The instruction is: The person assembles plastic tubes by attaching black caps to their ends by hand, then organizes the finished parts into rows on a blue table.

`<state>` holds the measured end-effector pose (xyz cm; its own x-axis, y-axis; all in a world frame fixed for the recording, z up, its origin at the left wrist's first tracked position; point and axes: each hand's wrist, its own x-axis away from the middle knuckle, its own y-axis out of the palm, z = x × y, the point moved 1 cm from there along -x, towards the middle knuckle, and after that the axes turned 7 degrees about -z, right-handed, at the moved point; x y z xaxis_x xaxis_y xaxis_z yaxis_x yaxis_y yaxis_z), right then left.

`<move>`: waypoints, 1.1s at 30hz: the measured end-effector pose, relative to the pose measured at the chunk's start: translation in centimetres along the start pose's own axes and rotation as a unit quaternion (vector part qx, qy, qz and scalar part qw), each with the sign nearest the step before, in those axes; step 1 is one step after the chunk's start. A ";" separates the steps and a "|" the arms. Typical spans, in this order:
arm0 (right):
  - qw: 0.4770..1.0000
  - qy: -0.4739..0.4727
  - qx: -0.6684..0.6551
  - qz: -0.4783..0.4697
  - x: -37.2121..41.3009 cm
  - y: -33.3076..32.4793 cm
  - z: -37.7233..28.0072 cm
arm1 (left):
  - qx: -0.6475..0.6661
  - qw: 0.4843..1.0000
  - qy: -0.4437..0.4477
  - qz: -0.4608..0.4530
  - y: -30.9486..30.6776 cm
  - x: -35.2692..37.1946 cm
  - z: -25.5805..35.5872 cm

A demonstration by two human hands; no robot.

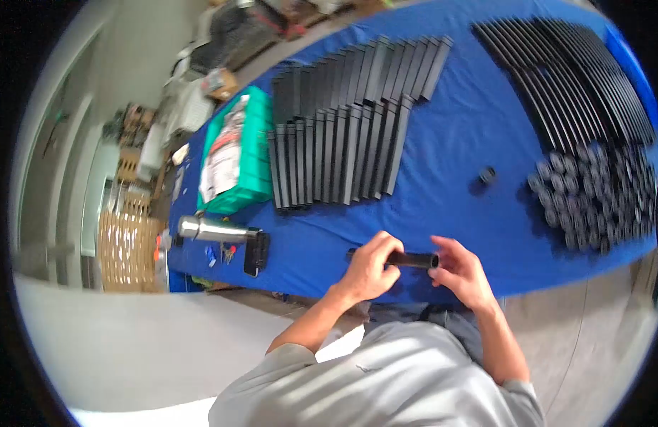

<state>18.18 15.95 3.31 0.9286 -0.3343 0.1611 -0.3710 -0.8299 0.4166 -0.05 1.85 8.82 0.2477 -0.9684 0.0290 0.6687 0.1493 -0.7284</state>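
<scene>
My left hand (372, 269) is closed around a short black tube (414, 260), which lies level in front of my body with its hollow end facing right. Close at that end is my right hand (460, 273), index finger raised off the tube and thumb near the rim, the fingers apart. The tube's other end pokes out a little past my left hand. Both hands are over the front edge of the blue-covered table (443, 192).
Two rows of black rectangular bars (336, 153) lie ahead. Thin black rods (564, 85) and many small black rings (592, 199) are at right, one loose ring (487, 175) nearby. At left are a green crate (254, 160), a steel flask (215, 230) and a phone (256, 253).
</scene>
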 end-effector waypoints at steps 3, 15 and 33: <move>0.988 -0.057 0.144 -0.027 0.5 -0.2 -0.4 | 0.003 0.997 -0.035 -0.072 0.6 0.2 0.7; 0.991 -0.119 0.059 -0.034 0.7 -1.7 1.1 | 0.053 0.974 -0.131 -0.179 0.9 -1.0 2.3; 0.961 -0.187 0.202 -0.031 0.6 -1.1 0.2 | 0.545 0.827 -0.118 0.076 -0.5 0.4 1.8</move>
<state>19.12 16.60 2.77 0.9101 -0.3530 -0.2172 -0.3571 -0.9338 0.0217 0.98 1.79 10.40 0.4312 -0.8750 0.2200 0.8198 0.4818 0.3095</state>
